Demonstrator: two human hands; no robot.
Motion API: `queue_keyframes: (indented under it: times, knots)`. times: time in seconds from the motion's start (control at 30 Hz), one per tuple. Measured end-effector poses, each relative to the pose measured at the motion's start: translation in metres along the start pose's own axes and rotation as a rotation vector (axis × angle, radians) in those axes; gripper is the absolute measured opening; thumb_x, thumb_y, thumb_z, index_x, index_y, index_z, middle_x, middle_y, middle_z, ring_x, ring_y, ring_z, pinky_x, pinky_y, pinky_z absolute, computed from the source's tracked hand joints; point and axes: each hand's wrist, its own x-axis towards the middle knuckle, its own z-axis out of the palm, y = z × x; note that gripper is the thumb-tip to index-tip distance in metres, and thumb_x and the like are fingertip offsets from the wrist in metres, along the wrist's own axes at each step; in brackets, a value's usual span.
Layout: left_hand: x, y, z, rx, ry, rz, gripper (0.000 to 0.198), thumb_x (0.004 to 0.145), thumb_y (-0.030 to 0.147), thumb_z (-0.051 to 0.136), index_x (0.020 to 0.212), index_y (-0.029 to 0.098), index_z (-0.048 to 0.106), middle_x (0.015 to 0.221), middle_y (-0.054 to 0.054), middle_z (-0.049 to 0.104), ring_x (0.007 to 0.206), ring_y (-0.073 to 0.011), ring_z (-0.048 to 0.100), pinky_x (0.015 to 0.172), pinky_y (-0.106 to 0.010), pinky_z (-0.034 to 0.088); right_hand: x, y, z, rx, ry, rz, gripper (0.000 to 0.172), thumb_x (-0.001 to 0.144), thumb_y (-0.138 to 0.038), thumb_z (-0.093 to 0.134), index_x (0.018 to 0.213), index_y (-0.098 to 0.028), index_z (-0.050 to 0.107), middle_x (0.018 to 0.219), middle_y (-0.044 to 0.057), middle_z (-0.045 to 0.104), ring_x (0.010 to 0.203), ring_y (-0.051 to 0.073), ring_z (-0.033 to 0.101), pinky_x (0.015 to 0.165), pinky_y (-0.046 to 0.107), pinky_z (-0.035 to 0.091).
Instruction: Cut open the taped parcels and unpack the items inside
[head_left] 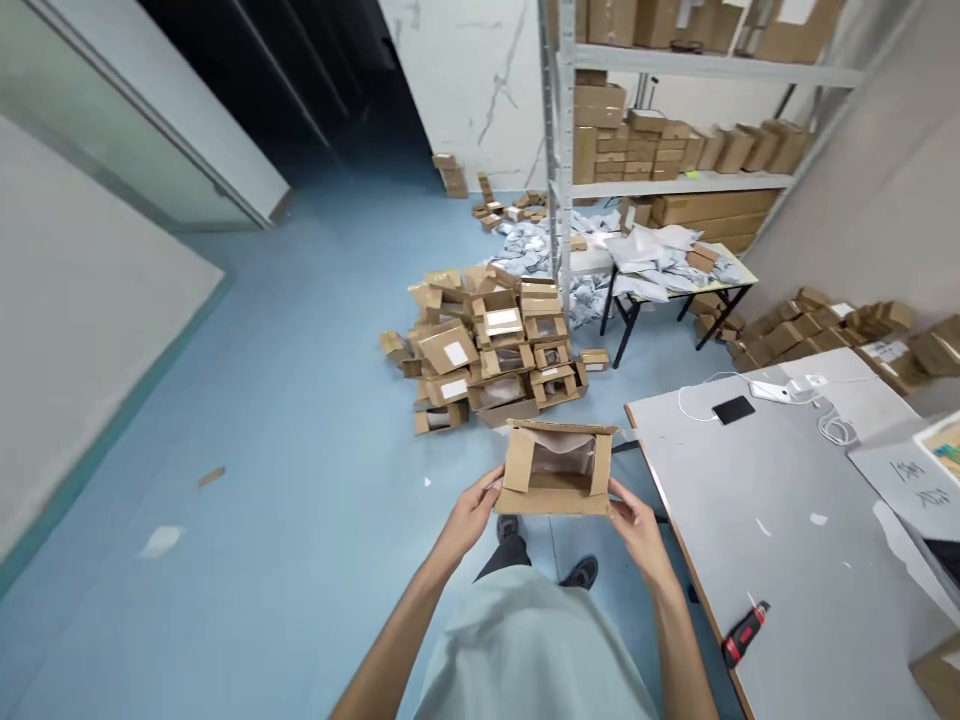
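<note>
Open cardboard box (556,490), held above the floor (315,400) near the desk (720,500) and pinched at opposite ends by the grip of left hand (472,510) and right hand (635,520), could buckle and slip if pressure against its open flaps (517,465) became uneven.

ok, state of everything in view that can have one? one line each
Held box: open, clear plastic inside
Left hand: gripping its left side
Right hand: gripping its right side
Pile: boxes stacked, several open
Phone: face up, screen dark
Cable: coiled
Knife: lying down, blade unclear
</note>
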Motion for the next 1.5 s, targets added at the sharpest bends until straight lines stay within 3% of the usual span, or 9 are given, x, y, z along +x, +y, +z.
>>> queue_keyframes:
  times: [0.1, 0.23, 0.47, 0.63, 0.83, 1.03, 1.23, 1.37, 1.5]
  knots:
    - [0.005, -0.016, -0.035, -0.116, -0.005, -0.051, 0.074, 0.086, 0.081, 0.072, 0.125, 0.02, 0.088, 0.147, -0.016, 0.081, 0.149, -0.0377, 0.07, 0.133, -0.054, 0.049, 0.026, -0.01, 0.041, -0.048, -0.048, -0.004, 0.082, 0.077, -0.082, 0.094, 0.137, -0.026, 0.088, 0.15, 0.016, 0.08, 0.136, 0.043, 0.078, 0.122, 0.063, 0.06]
    - [0.017, -0.04, -0.096, -0.259, 0.09, -0.048, 0.079, 0.085, 0.073, 0.08, 0.146, 0.022, 0.079, 0.162, -0.017, 0.071, 0.131, -0.0337, 0.08, 0.121, -0.051, 0.061, 0.071, -0.019, 0.113, -0.113, -0.146, 0.018, 0.078, 0.077, -0.081, 0.096, 0.133, -0.027, 0.09, 0.147, 0.015, 0.081, 0.133, 0.042, 0.079, 0.12, 0.063, 0.061]
    - [0.043, -0.073, -0.213, -0.293, 0.195, -0.152, 0.096, 0.08, 0.07, 0.09, 0.157, 0.019, 0.068, 0.16, -0.019, 0.072, 0.135, -0.0347, 0.079, 0.121, -0.05, 0.062, 0.139, -0.017, 0.249, -0.155, -0.259, 0.061, 0.078, 0.072, -0.076, 0.1, 0.131, -0.026, 0.09, 0.138, 0.013, 0.086, 0.127, 0.039, 0.082, 0.118, 0.058, 0.063]
    - [0.074, -0.079, -0.263, -0.319, 0.24, -0.247, 0.107, 0.081, 0.069, 0.092, 0.169, 0.02, 0.057, 0.158, -0.019, 0.072, 0.14, -0.0355, 0.076, 0.128, -0.052, 0.057, 0.173, -0.013, 0.311, -0.179, -0.275, 0.088, 0.068, 0.081, -0.069, 0.096, 0.134, -0.027, 0.089, 0.14, 0.011, 0.085, 0.123, 0.035, 0.082, 0.115, 0.053, 0.064]
    - [0.142, -0.081, -0.283, -0.277, 0.249, -0.272, 0.097, 0.088, 0.072, 0.086, 0.166, 0.022, 0.057, 0.16, -0.019, 0.07, 0.148, -0.0352, 0.071, 0.13, -0.052, 0.055, 0.239, -0.006, 0.349, -0.179, -0.249, 0.128, 0.072, 0.082, -0.072, 0.093, 0.136, -0.024, 0.088, 0.122, 0.01, 0.088, 0.096, 0.03, 0.085, 0.098, 0.05, 0.069]
    - [0.242, -0.058, -0.288, -0.228, 0.287, -0.227, 0.103, 0.088, 0.077, 0.084, 0.166, 0.017, 0.054, 0.162, -0.024, 0.066, 0.145, -0.0356, 0.072, 0.128, -0.053, 0.055, 0.337, -0.026, 0.377, -0.142, -0.196, 0.122, 0.076, 0.083, -0.07, 0.092, 0.139, -0.02, 0.086, 0.101, 0.007, 0.084, 0.089, 0.028, 0.083, 0.092, 0.047, 0.07]
    - [0.383, 0.0, -0.285, -0.23, 0.157, -0.116, 0.099, 0.09, 0.074, 0.085, 0.165, 0.018, 0.056, 0.162, -0.023, 0.067, 0.142, -0.0365, 0.074, 0.127, -0.055, 0.057, 0.458, -0.086, 0.385, -0.078, -0.084, 0.001, 0.071, 0.089, -0.058, 0.088, 0.15, -0.022, 0.079, 0.11, 0.006, 0.085, 0.097, 0.026, 0.083, 0.098, 0.043, 0.069]
    - [0.474, 0.038, -0.286, -0.237, 0.103, -0.024, 0.108, 0.09, 0.07, 0.088, 0.175, 0.021, 0.043, 0.18, -0.024, 0.049, 0.152, -0.0375, 0.066, 0.125, -0.05, 0.059, 0.529, -0.124, 0.382, -0.043, -0.036, -0.032, 0.092, 0.092, -0.06, 0.085, 0.174, -0.028, 0.057, 0.146, 0.012, 0.079, 0.096, 0.024, 0.083, 0.096, 0.043, 0.069]
    - [0.511, 0.045, -0.299, -0.182, 0.216, -0.018, 0.098, 0.098, 0.06, 0.082, 0.179, 0.029, 0.037, 0.189, -0.02, 0.035, 0.154, -0.0336, 0.065, 0.123, -0.046, 0.06, 0.552, -0.137, 0.366, -0.05, 0.038, -0.072, 0.109, 0.094, -0.065, 0.085, 0.185, -0.03, 0.036, 0.162, 0.018, 0.069, 0.106, 0.026, 0.084, 0.101, 0.044, 0.068]
